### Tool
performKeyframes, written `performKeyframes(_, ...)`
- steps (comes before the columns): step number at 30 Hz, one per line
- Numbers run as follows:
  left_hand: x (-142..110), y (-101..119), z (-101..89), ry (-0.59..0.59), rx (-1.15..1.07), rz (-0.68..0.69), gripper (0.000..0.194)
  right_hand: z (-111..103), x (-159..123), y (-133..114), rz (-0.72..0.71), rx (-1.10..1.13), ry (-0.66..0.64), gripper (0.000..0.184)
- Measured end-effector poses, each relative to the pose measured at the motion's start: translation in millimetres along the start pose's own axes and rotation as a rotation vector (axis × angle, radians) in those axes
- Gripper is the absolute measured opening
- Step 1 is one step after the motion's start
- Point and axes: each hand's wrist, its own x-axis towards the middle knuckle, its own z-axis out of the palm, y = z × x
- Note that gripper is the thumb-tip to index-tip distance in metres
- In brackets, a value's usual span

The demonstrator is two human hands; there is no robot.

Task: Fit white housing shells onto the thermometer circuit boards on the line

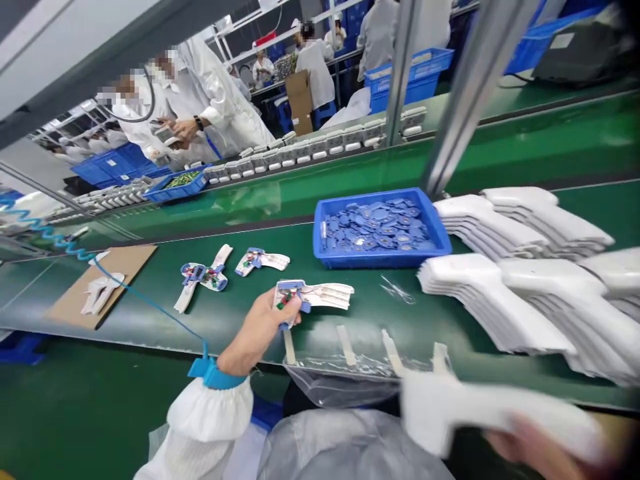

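The open shell [310, 297], held above the green surface [370, 327], has the left grip [264, 321] clamped on its wide end. It looks light and stiff, its exposed wiring [285, 301] likely fragile, so the bare handle [333, 295] seems a safer hold. The right grip [540, 445], blurred, appears clamped on a white cover [475, 403], probably light, smooth and slightly slippery, best held by its narrow end. Beyond lie a blue tray [385, 260] and stacked covers [483, 287].
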Motion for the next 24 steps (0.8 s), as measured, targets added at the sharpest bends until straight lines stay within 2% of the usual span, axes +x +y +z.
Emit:
performKeyframes(3,12.4,-4.5,-30.2,0.001,-0.049,0.041,0.054,45.9,17.2,-40.8,-0.016,0.079,-0.174,0.05)
performKeyframes(4,15.9,-5.7,-40.5,0.015,-0.044,0.058,0.052,59.7,23.4,-53.7,-0.034,0.064,-0.193,0.053)
performKeyframes(5,18.9,-6.6,-50.2,0.028,-0.028,0.076,0.049,70.6,29.3,-66.4,-0.073,0.011,-0.168,0.059)
performKeyframes(7,22.9,-7.2,-66.3,0.039,0.029,0.13,0.04,82.5,40.8,-92.3,-0.212,-0.17,-0.001,0.063)
performKeyframes(9,24.3,-6.1,-76.7,0.012,0.105,0.186,0.029,85.9,52.9,-120.8,-0.385,-0.285,0.111,0.047)
performKeyframes(10,24.3,-5.3,-79.7,-0.011,0.149,0.219,0.024,87.5,59.3,-135.8,-0.465,-0.286,0.089,0.038)
performKeyframes(13,22.8,-4.1,-82.4,-0.085,0.262,0.309,0.017,100.5,78.4,-175.2,-0.62,-0.195,-0.082,0.025)
performKeyframes(17,18.5,-4.9,-79.9,-0.14,0.322,0.382,0.016,123.1,88.7,-202.5,-0.686,-0.22,-0.187,0.027)
performKeyframes(19,14.8,-3.0,-77.5,-0.159,0.343,0.406,0.015,125.9,84.5,-211.9,-0.746,-0.267,-0.18,0.031)
performKeyframes(21,11.7,1.1,-74.0,-0.134,0.424,0.414,0.011,120.7,78.6,-220.4,-0.812,-0.333,-0.102,0.035)
performKeyframes(24,14.9,6.5,-70.2,0.02,0.568,0.356,0.011,98.4,77.7,-217.0,-0.81,-0.401,-0.001,0.031)
